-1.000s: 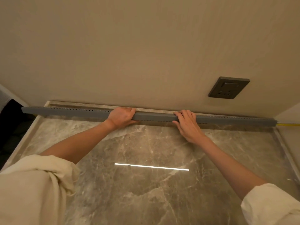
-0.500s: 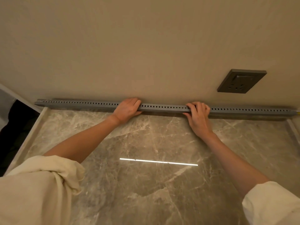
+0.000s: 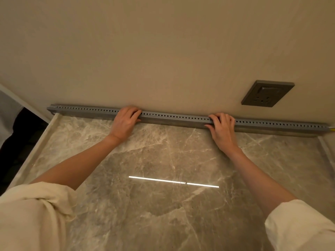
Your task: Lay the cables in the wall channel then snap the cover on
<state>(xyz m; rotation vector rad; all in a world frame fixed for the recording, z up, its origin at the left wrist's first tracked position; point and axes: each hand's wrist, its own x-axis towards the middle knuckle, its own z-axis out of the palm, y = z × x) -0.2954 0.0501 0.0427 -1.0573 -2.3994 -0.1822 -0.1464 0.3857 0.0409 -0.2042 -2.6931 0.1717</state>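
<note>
A long grey channel [image 3: 174, 117] with a row of small holes along its top lies against the foot of the beige wall, at the back edge of the marble counter. My left hand [image 3: 125, 122] grips it left of the middle, fingers curled over its top. My right hand [image 3: 222, 126] grips it right of the middle in the same way. A yellow cable end [image 3: 331, 129] pokes out at the channel's right end. Whether other cables lie inside is hidden.
A dark wall socket [image 3: 266, 94] sits on the wall above the channel's right part. The marble counter [image 3: 163, 205] has raised rims at left and right and reflects a strip of light. A dark gap opens beyond the counter's left edge.
The channel has gone from slightly in front of the wall, above the counter, back against the wall's foot. Both hands went with it, and the holed top face now shows.
</note>
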